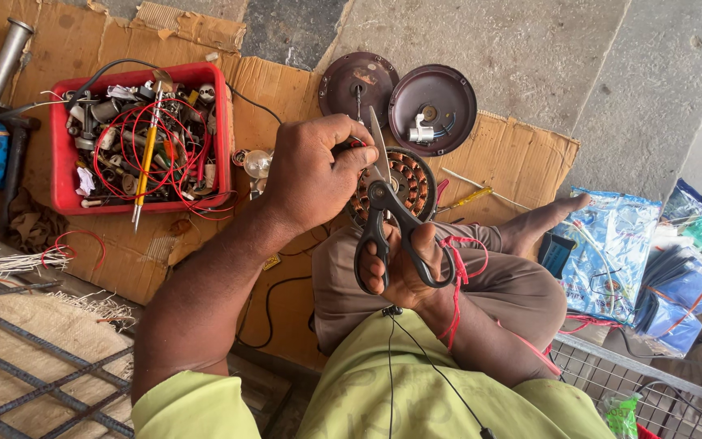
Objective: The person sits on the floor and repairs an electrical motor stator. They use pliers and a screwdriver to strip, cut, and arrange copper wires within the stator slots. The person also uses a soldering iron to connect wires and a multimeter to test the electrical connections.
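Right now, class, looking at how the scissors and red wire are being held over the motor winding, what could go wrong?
1. The scissors blades point at the left hand pinching the red wire; a slip may nick a finger.
2. The tips sit close to the copper winding and could scratch it.
3. Wire looped around the right hand might snag.

Black-handled scissors (392, 232) are gripped by the fingers, red wire (458, 272) is looped beside them, and copper-brown windings (406, 180) are seen just beyond; a red tray (62, 175) lies farther off.
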